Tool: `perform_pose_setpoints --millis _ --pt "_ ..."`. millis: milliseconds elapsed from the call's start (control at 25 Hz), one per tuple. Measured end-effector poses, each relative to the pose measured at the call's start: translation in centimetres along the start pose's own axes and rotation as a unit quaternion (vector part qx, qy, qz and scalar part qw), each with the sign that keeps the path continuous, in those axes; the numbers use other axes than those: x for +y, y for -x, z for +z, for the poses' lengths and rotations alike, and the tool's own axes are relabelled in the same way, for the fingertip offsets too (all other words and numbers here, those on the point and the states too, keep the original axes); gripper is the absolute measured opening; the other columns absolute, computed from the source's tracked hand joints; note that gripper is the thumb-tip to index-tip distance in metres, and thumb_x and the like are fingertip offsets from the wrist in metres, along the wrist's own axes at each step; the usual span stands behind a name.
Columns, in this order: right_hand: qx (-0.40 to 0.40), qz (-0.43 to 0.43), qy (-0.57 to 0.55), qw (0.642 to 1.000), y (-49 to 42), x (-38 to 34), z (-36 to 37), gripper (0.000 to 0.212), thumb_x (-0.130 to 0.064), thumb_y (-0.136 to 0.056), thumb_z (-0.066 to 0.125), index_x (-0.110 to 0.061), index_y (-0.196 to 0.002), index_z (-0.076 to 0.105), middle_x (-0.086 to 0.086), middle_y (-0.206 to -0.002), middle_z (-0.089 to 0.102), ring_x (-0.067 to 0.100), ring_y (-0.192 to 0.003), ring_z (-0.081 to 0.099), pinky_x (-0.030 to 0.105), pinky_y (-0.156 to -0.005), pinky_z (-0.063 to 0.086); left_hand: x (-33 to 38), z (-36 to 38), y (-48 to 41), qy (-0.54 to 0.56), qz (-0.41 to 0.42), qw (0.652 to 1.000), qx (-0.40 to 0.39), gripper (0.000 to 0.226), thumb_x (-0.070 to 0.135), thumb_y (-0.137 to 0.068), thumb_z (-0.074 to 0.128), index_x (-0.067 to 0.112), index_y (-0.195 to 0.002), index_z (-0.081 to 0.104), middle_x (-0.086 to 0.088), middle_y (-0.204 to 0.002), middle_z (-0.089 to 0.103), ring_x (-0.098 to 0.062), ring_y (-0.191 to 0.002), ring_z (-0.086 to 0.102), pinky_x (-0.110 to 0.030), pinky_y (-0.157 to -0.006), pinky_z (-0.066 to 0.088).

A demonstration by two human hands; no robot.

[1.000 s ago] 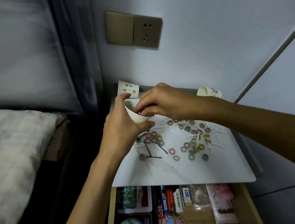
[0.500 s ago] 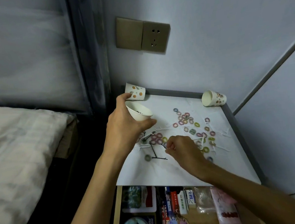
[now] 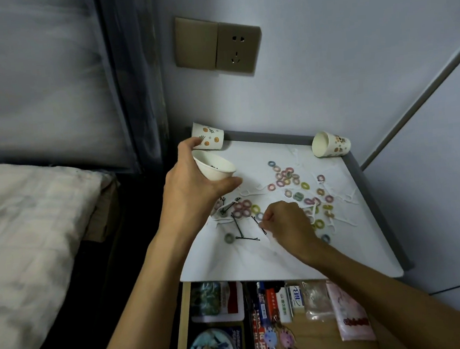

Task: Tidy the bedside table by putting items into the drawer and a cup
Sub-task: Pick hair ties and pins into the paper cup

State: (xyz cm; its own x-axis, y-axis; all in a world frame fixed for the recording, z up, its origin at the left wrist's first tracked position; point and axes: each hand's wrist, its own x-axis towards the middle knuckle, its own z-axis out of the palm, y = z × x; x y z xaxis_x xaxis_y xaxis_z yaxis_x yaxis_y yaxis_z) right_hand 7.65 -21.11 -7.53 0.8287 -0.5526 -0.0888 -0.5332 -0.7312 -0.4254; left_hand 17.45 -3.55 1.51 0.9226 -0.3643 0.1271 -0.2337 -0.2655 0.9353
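1. Head view, left hand: the left hand (image 3: 194, 188) is raised above the back left part of the bedside table (image 3: 245, 265), its fingers and thumb curled round a plain white paper cup (image 3: 217, 167). The cup is tilted with its mouth toward the right. A few small dark items lie inside; they appear to be hairpins, but the detail is too fine to confirm.
2. Head view, right hand: the right hand (image 3: 290, 224) is lowered to the tabletop near its centre, fingertips (image 3: 265, 224) closed in a pinch on one black hairpin (image 3: 257, 219).
3. Head view, tabletop items: further loose hairpins (image 3: 239, 226) lie just left of the right hand. Small coloured hair rings (image 3: 287, 177) are scattered across the centre and right, mixed with thin white picks (image 3: 349, 221).
4. Head view, other cups: a patterned cup (image 3: 210, 135) lies on its side at the back left corner; a second cup (image 3: 330, 143) lies on its side at the back right corner.
5. Head view, drawer: the drawer (image 3: 318, 336) below the front edge stands open and holds packets and small boxes.
6. Head view, surroundings: a wall socket (image 3: 217, 46) is above the table; a bed (image 3: 20, 234) is to the left.
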Motion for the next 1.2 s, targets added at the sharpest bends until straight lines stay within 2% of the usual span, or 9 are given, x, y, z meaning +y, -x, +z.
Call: perform_pose_setpoints --millis 160,280,440,520,640,720,800,880,1200 --pt "0.018 -0.089 0.236 0.968 0.6 -1.3 0.1 0.015 0.003 -0.085 0.049 -0.009 -0.081 0.057 0.007 -0.086 0.065 0.027 -0.080 0.065 0.031 -0.059 0.041 0.1 0.1 0.1 -0.006 0.001 1.000 -0.005 0.087 0.033 -0.061 0.090 0.030 -0.134 0.043 0.005 -0.118 0.060 -0.013 -0.098 0.059 -0.028 -0.080 0.053" --pt "0.017 -0.123 0.289 0.949 1.0 -1.6 -0.1 0.024 0.012 -0.081 0.051 -0.006 -0.094 0.060 0.012 -0.097 0.064 0.029 -0.088 0.064 0.031 -0.060 0.033 0.1 0.0 0.2 -0.002 0.003 1.000 -0.003 0.086 0.032 -0.062 0.090 0.029 -0.134 0.043 0.005 -0.118 0.060 -0.013 -0.099 0.059 -0.025 -0.080 0.051" --pt "0.063 -0.139 0.289 0.945 1.2 -0.9 0.8 0.046 0.021 -0.030 0.080 -0.005 -0.060 0.058 0.011 -0.058 0.056 0.024 -0.046 0.056 0.023 -0.040 0.024 0.2 -0.3 0.2 0.008 0.002 1.000 0.000 0.085 0.031 -0.062 0.090 0.029 -0.133 0.044 0.005 -0.117 0.059 -0.013 -0.099 0.059 -0.031 -0.084 0.054" --pt "0.073 -0.146 0.269 0.949 0.9 -0.4 1.2 0.049 0.021 -0.022 0.079 -0.007 -0.055 0.055 0.009 -0.052 0.052 0.023 -0.041 0.052 0.021 -0.038 0.023 0.2 -0.4 0.2 0.008 0.004 1.000 -0.002 0.085 0.031 -0.062 0.090 0.029 -0.133 0.043 0.005 -0.117 0.059 -0.013 -0.098 0.059 -0.032 -0.083 0.055" --pt "0.098 -0.170 0.242 0.950 1.0 -0.2 0.6 0.048 0.019 -0.033 0.081 -0.010 -0.060 0.055 0.005 -0.052 0.051 0.018 -0.041 0.049 0.021 -0.039 0.022 0.3 -0.6 0.3 0.012 0.001 1.000 -0.001 0.085 0.031 -0.062 0.090 0.030 -0.133 0.044 0.008 -0.112 0.058 -0.004 -0.091 0.058 -0.028 -0.077 0.055" --pt "0.121 -0.199 0.193 0.953 1.2 0.0 0.4 0.039 0.012 -0.052 0.083 -0.011 -0.072 0.058 0.003 -0.059 0.056 0.017 -0.048 0.052 0.023 -0.039 0.030 0.3 -0.7 0.2 0.016 0.002 1.000 0.002 0.085 0.031 -0.063 0.090 0.030 -0.133 0.044 0.009 -0.110 0.057 -0.002 -0.091 0.058 -0.025 -0.076 0.053" --pt "0.092 -0.275 0.136 0.947 1.5 0.2 0.8 0.030 0.007 -0.067 0.078 -0.011 -0.086 0.065 0.004 -0.075 0.064 0.020 -0.065 0.060 0.028 -0.049 0.046 0.2 -0.8 0.1 0.014 0.003 1.000 0.003 0.085 0.032 -0.062 0.090 0.030 -0.134 0.043 0.009 -0.111 0.057 -0.005 -0.091 0.058 -0.026 -0.078 0.053" --pt "0.043 -0.324 0.146 0.934 2.2 0.3 1.3 0.031 0.005 -0.067 0.080 -0.013 -0.090 0.068 0.003 -0.082 0.066 0.021 -0.076 0.063 0.031 -0.057 0.052 0.1 -0.7 0.2 0.013 0.006 1.000 0.002 0.086 0.032 -0.062 0.090 0.030 -0.133 0.043 0.009 -0.111 0.057 -0.004 -0.092 0.058 -0.026 -0.078 0.053" --pt "0.002 -0.266 0.114 0.957 2.0 0.3 2.1 0.012 -0.009 -0.076 0.078 -0.014 -0.080 0.068 0.000 -0.082 0.061 0.020 -0.081 0.060 0.032 -0.062 0.051 -0.1 -0.8 0.1 0.006 0.011 1.000 -0.003 0.085 0.031 -0.063 0.090 0.029 -0.134 0.043 0.010 -0.112 0.056 0.003 -0.089 0.055 -0.006 -0.066 0.045"
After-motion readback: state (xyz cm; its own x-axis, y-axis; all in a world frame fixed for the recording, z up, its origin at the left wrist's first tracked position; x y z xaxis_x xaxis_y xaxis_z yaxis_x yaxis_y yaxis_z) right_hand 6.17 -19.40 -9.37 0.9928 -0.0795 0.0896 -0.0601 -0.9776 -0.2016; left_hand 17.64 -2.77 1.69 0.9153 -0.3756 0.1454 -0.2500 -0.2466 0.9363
